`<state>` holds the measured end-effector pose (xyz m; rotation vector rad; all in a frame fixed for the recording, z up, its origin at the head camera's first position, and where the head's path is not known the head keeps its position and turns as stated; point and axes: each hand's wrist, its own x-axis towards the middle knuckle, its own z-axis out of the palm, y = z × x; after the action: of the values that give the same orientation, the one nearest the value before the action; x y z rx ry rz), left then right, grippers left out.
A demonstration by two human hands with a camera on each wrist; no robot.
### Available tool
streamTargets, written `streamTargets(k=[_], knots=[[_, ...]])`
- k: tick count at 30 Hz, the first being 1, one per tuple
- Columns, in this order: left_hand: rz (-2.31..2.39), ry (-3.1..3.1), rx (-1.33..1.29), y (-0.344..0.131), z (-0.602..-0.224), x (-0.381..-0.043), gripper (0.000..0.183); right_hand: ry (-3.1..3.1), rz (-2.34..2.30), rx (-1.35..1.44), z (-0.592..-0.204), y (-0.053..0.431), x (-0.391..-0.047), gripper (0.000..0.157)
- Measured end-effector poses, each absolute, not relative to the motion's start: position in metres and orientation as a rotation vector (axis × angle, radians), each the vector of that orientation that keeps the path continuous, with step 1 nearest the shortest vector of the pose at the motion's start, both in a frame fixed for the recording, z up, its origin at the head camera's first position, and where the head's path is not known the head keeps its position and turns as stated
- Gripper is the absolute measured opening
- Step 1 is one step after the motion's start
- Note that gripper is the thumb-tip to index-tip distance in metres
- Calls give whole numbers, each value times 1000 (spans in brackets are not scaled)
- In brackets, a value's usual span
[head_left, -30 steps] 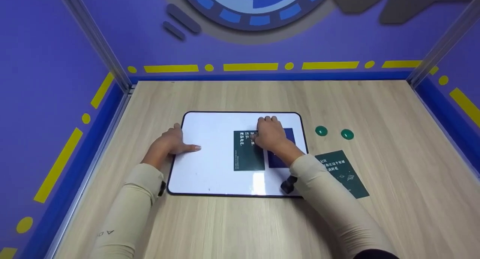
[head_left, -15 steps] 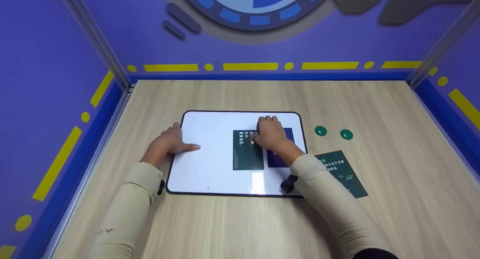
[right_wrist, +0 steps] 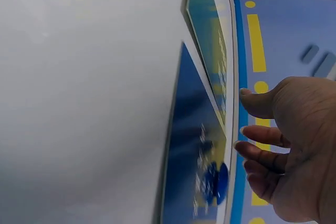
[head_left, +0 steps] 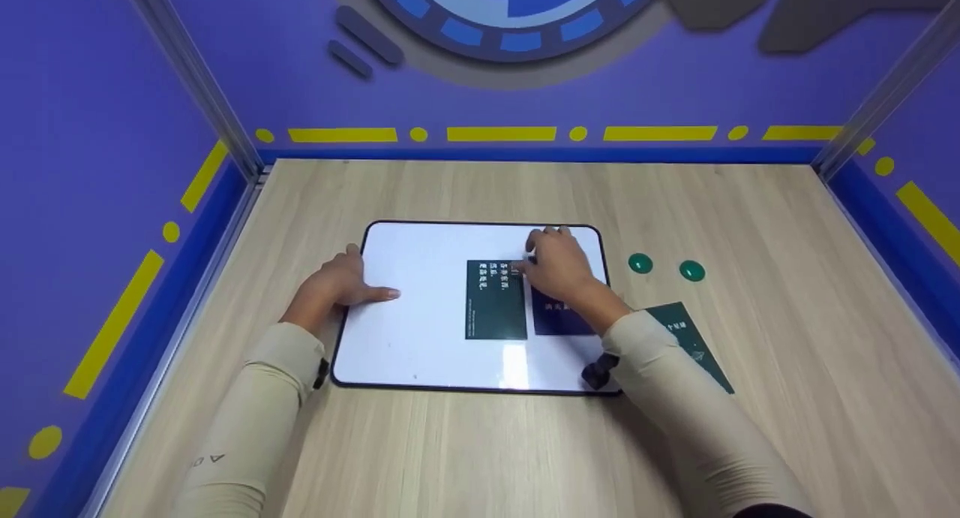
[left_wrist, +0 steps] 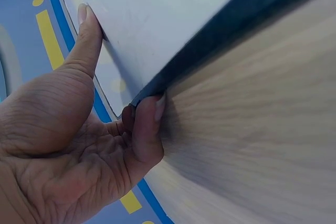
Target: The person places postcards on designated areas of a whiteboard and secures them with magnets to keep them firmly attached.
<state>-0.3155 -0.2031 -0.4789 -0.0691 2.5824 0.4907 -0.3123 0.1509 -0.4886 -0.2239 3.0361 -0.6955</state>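
A white, black-rimmed whiteboard lies on the table. My left hand grips its left edge: in the left wrist view the thumb lies over the white face and the curled fingers meet the rim. On the board's right half are a dark green card with white writing and a dark blue card beside it. Over the blue card's upper part hovers my right hand, fingers loosely bent, holding nothing. A round blue magnet sits on the blue card, hidden from the head view.
Right of the board, two round green magnets lie on the wooden table. Below them is another green card, partly covered by my right forearm. Blue-purple panels with yellow marks enclose the table's back and sides.
My right hand has shifted a little to the right, uncovering more writing on the green card and on the blue card's lower part. The left hand stays at the board's edge.
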Motion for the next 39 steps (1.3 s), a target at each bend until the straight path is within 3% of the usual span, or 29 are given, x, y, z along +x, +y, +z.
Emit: streamTargets(k=[16, 24, 39], knots=[[498, 2584, -78, -204, -480, -316, 131, 3147, -807, -70, -469, 276, -292, 41], [511, 2588, -69, -204, -481, -317, 131, 3080, -803, 78, -468, 331, -276, 52], [590, 2600, -84, -203, -476, -309, 124, 2928, -678, 136, -487, 373, -266, 62]])
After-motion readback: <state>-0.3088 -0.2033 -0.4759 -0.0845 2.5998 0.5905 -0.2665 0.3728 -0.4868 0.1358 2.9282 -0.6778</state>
